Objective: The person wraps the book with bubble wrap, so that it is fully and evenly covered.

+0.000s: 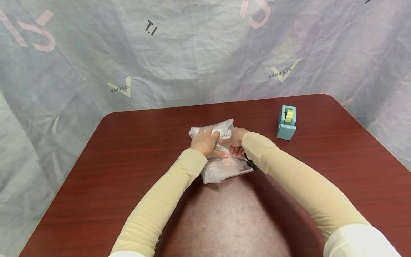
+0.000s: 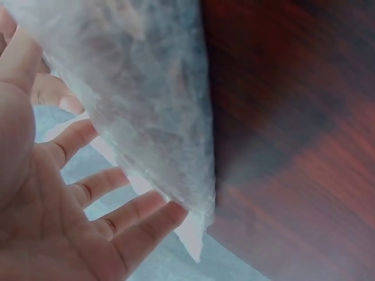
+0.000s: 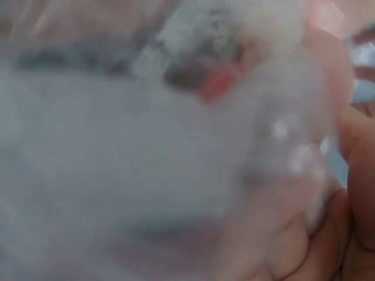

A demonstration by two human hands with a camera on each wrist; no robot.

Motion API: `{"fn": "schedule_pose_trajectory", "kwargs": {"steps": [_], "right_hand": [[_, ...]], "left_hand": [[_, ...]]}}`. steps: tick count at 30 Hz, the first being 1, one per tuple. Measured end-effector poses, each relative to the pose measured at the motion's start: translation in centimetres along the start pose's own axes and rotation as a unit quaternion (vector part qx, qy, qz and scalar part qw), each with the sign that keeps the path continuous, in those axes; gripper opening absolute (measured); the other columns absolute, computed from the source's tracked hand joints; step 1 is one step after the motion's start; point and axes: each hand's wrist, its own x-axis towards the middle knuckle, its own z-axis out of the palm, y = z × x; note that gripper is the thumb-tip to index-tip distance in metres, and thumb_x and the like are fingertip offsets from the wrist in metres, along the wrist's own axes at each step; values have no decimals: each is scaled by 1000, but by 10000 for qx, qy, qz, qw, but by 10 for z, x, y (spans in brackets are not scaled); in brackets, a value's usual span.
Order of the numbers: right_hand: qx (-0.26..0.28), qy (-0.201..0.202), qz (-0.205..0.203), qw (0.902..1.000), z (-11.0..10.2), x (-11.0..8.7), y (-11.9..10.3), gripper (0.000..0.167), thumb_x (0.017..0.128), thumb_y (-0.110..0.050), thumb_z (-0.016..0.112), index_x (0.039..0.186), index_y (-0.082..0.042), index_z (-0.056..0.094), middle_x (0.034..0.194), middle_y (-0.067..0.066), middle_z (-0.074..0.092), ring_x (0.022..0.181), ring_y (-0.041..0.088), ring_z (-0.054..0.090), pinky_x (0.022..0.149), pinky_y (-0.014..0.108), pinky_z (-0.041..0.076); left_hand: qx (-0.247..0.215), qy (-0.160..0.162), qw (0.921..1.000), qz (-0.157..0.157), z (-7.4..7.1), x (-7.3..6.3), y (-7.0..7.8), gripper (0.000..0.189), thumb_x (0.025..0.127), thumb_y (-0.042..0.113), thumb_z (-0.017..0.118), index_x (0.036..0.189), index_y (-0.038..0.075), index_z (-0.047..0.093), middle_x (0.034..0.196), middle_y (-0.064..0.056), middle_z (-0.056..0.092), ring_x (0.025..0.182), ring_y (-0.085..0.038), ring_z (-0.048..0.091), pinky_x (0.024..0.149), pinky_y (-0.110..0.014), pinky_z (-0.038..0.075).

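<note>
A translucent sheet of bubble wrap [image 1: 221, 169] lies on the table between both hands, folded and crumpled in its upper part. Spread over its left side is my left hand [image 1: 205, 143], its fingers extended and their tips touching the plastic in the left wrist view. From the right, my right hand [image 1: 237, 139] pinches the wrap, thumb above and fingers curled beneath. Up close in the right wrist view the bubble wrap [image 3: 117, 146] is blurred. A small dark and red patch shows at it; I cannot tell what this is.
A teal tape dispenser [image 1: 285, 132] with a yellow roll stands at the right rear of the reddish-brown table [image 1: 135, 171]. Beside the right sleeve is a small black thing [image 1: 251, 162], partly hidden. A grey printed cloth [image 1: 192, 53] hangs behind the table.
</note>
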Motion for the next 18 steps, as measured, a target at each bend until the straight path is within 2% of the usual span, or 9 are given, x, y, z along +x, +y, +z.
{"fn": "schedule_pose_trajectory", "kwargs": {"steps": [3,6,14,18], "right_hand": [[-351,52,-27,9994,0,-2,-7,59,106,-43,52,65,-3,64,56,6,62,46,11,61,51,23,54],[-463,-26,-22,9989,-2,-2,-11,59,107,-41,52,63,-2,63,56,6,62,46,11,61,51,23,54],[32,-731,-26,9973,-8,-1,-7,56,109,-39,46,68,-2,58,57,5,60,48,12,59,55,25,54],[260,-1089,-85,9937,-11,3,1,60,110,-43,39,69,-3,59,58,6,63,50,12,63,55,24,54]], "left_hand": [[32,30,10000,-5,-2,-2,0,74,86,61,74,139,14,51,155,-15,37,143,-39,34,106,-54,44],[68,19,10000,-27,-2,-2,0,74,86,61,73,139,15,51,155,-14,37,144,-38,33,106,-54,44],[-34,-111,9999,-83,2,5,-2,80,85,63,73,145,15,48,160,-13,33,146,-37,30,110,-54,40],[-146,-132,9998,51,1,5,-4,80,84,62,74,145,16,48,161,-13,33,147,-37,30,111,-55,39]]}}
